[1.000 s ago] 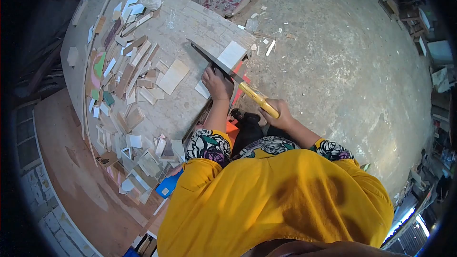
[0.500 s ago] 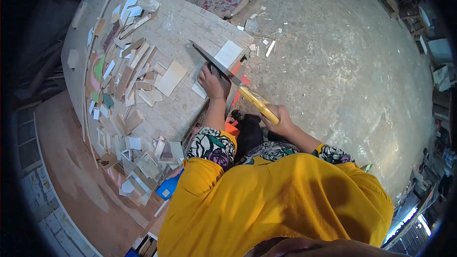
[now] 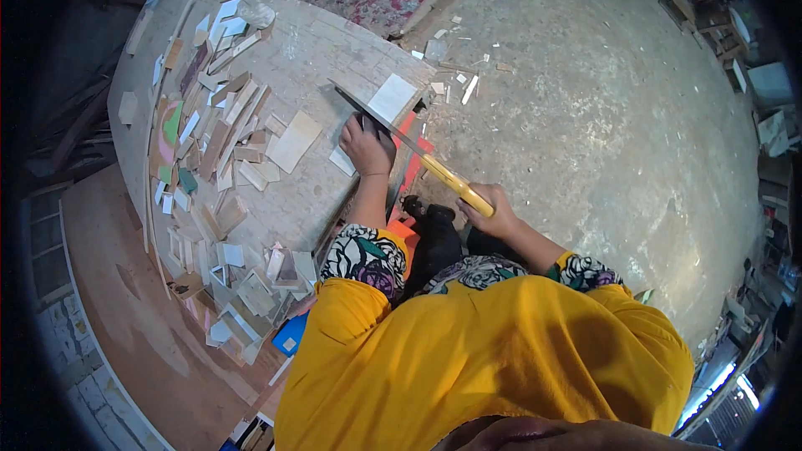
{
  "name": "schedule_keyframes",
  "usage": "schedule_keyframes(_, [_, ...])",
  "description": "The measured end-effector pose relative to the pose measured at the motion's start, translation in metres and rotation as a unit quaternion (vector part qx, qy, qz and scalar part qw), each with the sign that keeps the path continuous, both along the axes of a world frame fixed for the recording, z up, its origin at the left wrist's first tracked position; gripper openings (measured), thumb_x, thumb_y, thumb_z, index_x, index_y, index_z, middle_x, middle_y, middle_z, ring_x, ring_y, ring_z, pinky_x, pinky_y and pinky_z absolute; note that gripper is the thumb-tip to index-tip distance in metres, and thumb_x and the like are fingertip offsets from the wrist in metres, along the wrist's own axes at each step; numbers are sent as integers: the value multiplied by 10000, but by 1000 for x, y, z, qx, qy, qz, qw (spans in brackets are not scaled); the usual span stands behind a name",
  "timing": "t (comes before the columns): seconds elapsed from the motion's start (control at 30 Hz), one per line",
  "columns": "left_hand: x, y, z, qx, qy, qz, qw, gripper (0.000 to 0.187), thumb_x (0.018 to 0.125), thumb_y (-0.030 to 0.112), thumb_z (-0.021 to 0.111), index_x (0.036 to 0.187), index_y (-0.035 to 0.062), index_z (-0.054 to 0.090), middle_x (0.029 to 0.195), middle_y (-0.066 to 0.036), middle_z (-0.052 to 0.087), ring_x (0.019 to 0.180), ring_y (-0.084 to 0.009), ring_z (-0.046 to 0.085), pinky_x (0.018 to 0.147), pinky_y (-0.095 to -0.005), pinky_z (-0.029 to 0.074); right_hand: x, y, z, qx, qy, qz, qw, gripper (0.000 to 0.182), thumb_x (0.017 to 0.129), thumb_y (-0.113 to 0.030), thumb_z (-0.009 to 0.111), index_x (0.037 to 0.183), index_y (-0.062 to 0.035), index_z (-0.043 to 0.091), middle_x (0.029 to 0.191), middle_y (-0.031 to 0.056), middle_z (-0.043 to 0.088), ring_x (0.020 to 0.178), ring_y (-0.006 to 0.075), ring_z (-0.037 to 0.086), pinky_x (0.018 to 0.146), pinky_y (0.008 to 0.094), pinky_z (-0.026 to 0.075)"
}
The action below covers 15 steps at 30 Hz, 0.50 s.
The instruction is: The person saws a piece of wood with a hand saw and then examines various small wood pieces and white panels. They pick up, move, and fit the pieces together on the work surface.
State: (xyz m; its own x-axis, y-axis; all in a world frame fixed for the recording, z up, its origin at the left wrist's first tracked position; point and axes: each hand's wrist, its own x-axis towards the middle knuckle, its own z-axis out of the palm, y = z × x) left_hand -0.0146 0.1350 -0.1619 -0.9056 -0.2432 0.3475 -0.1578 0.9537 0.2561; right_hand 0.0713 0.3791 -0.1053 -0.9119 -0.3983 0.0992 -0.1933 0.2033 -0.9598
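My right hand [image 3: 493, 210] is wrapped round the yellow handle of a hand saw [image 3: 449, 175]. The saw's dark blade slants up and left across a white board [image 3: 393, 98] at the bench edge. Just below the blade, my left hand [image 3: 368, 147] presses down on the work with its fingers bent; a dark shape under them cannot be made out. Another part of a white board [image 3: 342, 160] shows left of my left wrist.
The wooden bench [image 3: 317, 42] carries many wood offcuts [image 3: 242, 117] on its left side. A blue object [image 3: 289, 334] lies near its lower edge. Small scraps [image 3: 470, 90] lie on the concrete floor [image 3: 568, 100]. Red-orange material hangs beside the bench edge.
The saw has shifted slightly, its blade now lying at a flatter angle to the view. The whole scene has moved a little left in view. Both hands keep their places on the saw and the work.
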Motion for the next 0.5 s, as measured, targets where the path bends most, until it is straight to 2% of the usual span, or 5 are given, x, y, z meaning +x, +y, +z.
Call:
schedule_keyframes(0.07, [-1,-5,-14,8,0,3,1000,451,694,319,649,1067,75,580,1146,-146,487,1071,-338,445,905,-446,334,-3,0,3,-35,-28,-11,999,159,783,-94,611,683,-15,516,581,138,490,486,223,505,474,328,378])
schedule_keyframes(0.1, [-1,-4,-9,9,0,4,1000,451,694,319,649,1067,75,580,1146,-146,487,1071,-338,445,905,-446,334,-11,-8,0,-34,-28,-11,999,159,783,-94,611,683,-15,516,581,138,490,486,223,505,474,328,378])
schedule_keyframes(0.17, [2,2,6,-43,-28,-9,999,421,689,297,656,1048,88,588,1127,-141,488,1073,-330,443,905,-448,334,-33,-33,-10,10,2,-38,999,149,780,-95,616,693,-14,527,585,134,502,495,221,512,482,329,384])
schedule_keyframes(0.27, [3,4,10,-20,-3,1,1000,356,691,215,615,1026,97,601,1112,-140,486,1072,-325,442,904,-449,335,-38,-43,-11,18,39,-20,999,150,778,-99,623,696,-12,532,594,137,515,498,219,508,488,331,390])
schedule_keyframes(0.5, [0,4,7,-3,-6,-1,1000,356,645,136,620,992,55,615,1101,-109,493,1084,-290,441,932,-439,323,1,-3,1,15,-2,-12,1000,154,779,-110,629,708,-12,533,584,127,494,493,194,488,485,333,388])
